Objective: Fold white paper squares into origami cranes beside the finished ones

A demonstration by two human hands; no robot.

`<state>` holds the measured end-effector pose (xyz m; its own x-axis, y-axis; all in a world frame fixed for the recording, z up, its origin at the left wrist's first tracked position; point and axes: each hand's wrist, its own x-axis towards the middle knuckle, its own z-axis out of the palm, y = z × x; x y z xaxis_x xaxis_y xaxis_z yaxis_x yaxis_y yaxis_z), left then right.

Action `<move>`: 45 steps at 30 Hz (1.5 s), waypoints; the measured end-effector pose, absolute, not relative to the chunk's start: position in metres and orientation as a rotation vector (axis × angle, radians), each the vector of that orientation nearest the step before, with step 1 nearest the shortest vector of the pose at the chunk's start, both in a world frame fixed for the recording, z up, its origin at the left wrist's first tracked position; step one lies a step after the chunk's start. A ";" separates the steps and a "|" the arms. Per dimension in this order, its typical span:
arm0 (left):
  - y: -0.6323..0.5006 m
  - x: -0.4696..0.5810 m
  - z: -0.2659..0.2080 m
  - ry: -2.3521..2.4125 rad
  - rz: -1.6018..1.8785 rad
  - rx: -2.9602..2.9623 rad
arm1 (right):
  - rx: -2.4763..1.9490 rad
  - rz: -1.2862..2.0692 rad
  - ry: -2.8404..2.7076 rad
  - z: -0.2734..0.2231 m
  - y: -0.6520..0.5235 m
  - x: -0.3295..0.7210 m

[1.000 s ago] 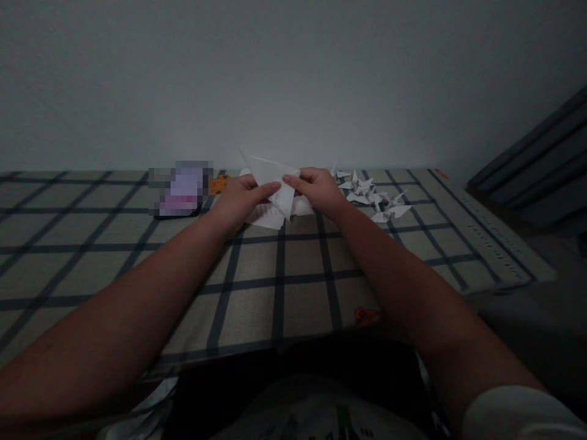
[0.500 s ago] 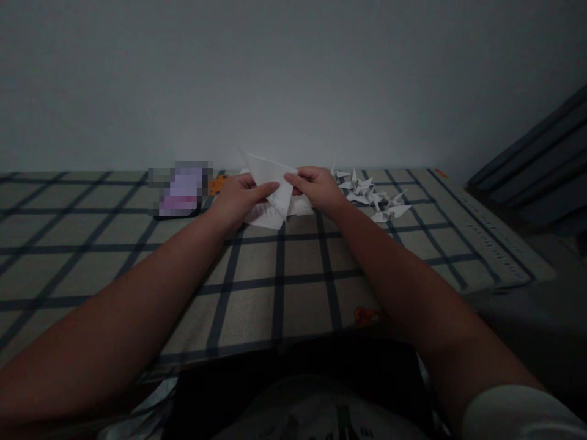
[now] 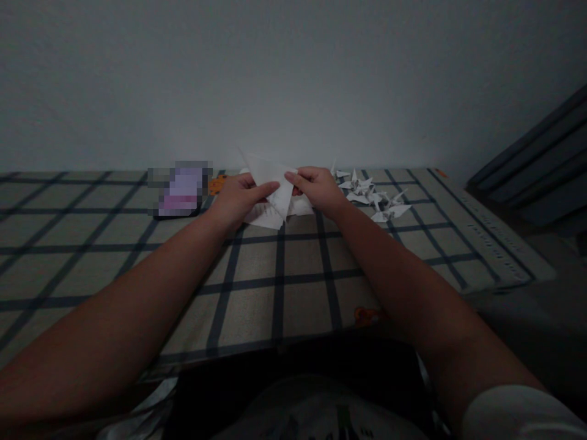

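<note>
Pinching partly folded white paper (image 3: 272, 169) just above frame centre with left fingers (image 3: 268, 189) and right fingers (image 3: 296, 179), over loose sheets (image 3: 263, 219). Apparently lining up a fold. Next, probably best to match edges and press the crease flat, clear of paper cranes (image 3: 358, 198) right of centre.

White folded paper (image 3: 268, 168), beige tablecloth with dark-blue checks (image 3: 302, 308), grey wall (image 3: 293, 79)

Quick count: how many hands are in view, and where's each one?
2. The left hand grips the left side of the folded white paper; the right hand pinches its right side. Some fingers are hidden behind the paper.
</note>
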<state>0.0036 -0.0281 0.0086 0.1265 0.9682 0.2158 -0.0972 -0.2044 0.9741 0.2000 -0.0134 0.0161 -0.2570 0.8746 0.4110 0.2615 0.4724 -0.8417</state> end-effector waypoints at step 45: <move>-0.021 0.002 0.015 0.998 1.464 1.280 | -1.038 0.776 -1.661 0.025 -0.018 0.199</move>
